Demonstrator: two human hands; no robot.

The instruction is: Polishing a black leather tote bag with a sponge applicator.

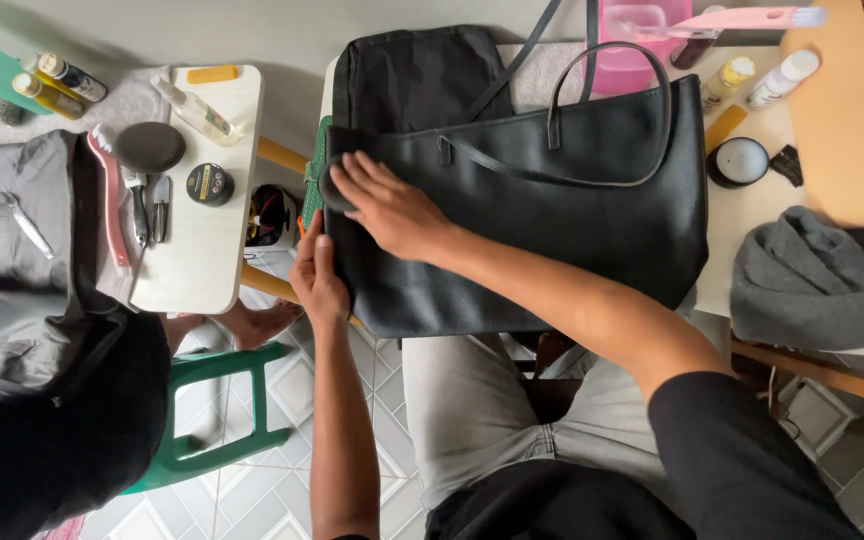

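Right now my right hand [392, 208] presses flat, fingers spread, on a round dark pad [333, 189] against the black tote bag [552, 210] lying at the table's [752, 225] left edge, left hand [318, 278] pinching its soft, floppy side seam, smooth leather probably slippery.

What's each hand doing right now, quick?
Left hand: closed on the left edge of the black bag.
Right hand: fingers spread, pressing a round dark pad against the bag.
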